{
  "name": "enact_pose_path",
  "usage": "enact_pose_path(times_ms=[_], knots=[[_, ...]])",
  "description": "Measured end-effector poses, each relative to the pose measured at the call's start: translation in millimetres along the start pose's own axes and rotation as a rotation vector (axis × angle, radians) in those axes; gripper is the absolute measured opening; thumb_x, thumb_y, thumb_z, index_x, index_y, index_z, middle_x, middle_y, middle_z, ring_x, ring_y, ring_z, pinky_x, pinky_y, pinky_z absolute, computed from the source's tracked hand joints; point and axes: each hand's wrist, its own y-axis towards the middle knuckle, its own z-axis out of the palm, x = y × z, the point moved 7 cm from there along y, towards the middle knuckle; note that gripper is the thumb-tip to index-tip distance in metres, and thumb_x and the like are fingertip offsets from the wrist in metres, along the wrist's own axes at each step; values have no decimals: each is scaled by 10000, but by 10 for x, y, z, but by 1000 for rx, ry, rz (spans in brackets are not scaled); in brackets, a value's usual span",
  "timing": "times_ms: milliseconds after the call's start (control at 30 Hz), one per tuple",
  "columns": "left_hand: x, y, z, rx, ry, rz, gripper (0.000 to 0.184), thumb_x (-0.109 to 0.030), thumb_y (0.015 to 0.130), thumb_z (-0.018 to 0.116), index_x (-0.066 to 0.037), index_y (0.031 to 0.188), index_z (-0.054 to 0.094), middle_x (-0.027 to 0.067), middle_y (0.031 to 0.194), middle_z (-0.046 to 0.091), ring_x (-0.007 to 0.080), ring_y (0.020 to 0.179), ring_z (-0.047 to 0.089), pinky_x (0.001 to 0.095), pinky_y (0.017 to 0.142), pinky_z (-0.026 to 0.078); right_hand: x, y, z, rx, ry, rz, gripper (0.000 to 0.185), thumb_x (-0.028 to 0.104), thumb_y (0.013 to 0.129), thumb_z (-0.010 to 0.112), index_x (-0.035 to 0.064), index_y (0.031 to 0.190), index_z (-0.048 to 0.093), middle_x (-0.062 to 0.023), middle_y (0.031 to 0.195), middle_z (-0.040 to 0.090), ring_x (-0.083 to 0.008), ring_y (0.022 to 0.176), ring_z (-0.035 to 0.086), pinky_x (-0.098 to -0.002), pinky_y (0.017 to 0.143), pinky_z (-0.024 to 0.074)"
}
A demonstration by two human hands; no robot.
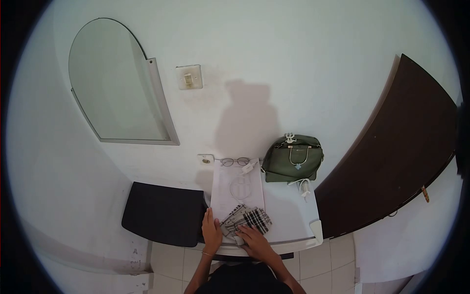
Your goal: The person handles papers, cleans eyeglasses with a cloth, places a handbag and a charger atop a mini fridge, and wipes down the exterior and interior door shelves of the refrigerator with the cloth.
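A checked black, white and beige cloth [255, 218] lies bunched at the front edge of the white table. My right hand [254, 241] rests on its lower part, fingers apart and stretched out. At the cloth's left side is my left hand [211, 232], its fingers extended and pointing away from me. White paper sheets [223, 188] lie under and behind the cloth. On the sheets are a coiled white cable [240, 187], a white charger [248, 167] and a pair of glasses [235, 161].
A green handbag [292, 162] stands at the table's back right, with another white charger and cable [304, 188] before it. Left of the table is a black surface [164, 213]. A mirror [120, 83], a switch [189, 77] and a socket [206, 159] are on the wall; a brown door [396, 137] is right.
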Motion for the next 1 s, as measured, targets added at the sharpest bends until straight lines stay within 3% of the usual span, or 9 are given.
enact_pose_path(times_ms=[67,133,300,433,600,667,733,833,1000], knots=[[-21,5,7,-4,36,-4,507,-197,1047,438,24,1499,376,263,1488,437,425,1354,435,476,1114,354,-41,-12,21,-31,18,-14,540,95,764,753,115,1283,604,-112,1401,556,-292,1338,494,-478,1143,349],[-56,10,-4,-13,36,7,507,-192,1046,437,19,1503,372,258,1494,431,422,1351,439,470,1113,359,-28,-10,-97,-118,32,-5,467,24,711,733,91,1163,641,-102,1244,648,-305,1162,615,-427,993,478],[-78,-2,-33,8,-15,-8,512,-188,1048,430,15,1512,357,243,1512,415,410,1345,449,455,1111,371,-24,-302,-926,-418,84,170,384,9,650,770,60,1011,651,-110,1058,674,-320,899,679,-410,781,546],[-101,22,-39,23,-5,-49,510,-178,1052,425,21,1515,346,236,1507,423,407,1342,457,449,1104,381,-158,-587,-1274,-515,53,392,395,24,646,799,50,989,604,-125,1057,656,-334,956,655,-410,803,536],[-101,38,-39,19,-8,-44,502,-159,1053,422,25,1514,344,236,1483,443,407,1330,466,446,1094,389,-157,-703,-529,-55,-67,369,484,89,658,828,46,1055,554,-179,1156,603,-351,1112,606,-426,904,521],[-135,41,-79,-9,-34,-25,477,-153,1052,427,30,1490,376,237,1443,472,406,1298,486,449,1082,394,-87,-679,-243,17,-47,420,498,122,658,843,41,1058,557,-190,1227,584,-351,1191,581,-418,953,506],[-105,53,-82,-19,-41,-24,459,-148,1050,432,35,1470,396,239,1416,486,409,1278,494,450,1076,397,253,-535,-10,63,176,146,520,136,663,849,29,1080,558,-198,1317,550,-352,1276,536,-415,1012,479],[-58,96,-49,-44,-56,15,426,-151,1048,450,44,1427,438,240,1367,509,401,1245,513,441,1062,407,543,-211,233,23,182,-6,428,102,704,811,45,1060,581,-176,1354,541,-355,1288,536,-437,1025,470],[184,126,-45,-45,-298,-68,408,-192,1042,513,45,1372,490,218,1312,536,341,1217,548,407,1035,426,501,-209,243,80,128,39,434,155,736,816,33,1085,588,-197,1426,504,-378,1320,502,-463,1057,435]])
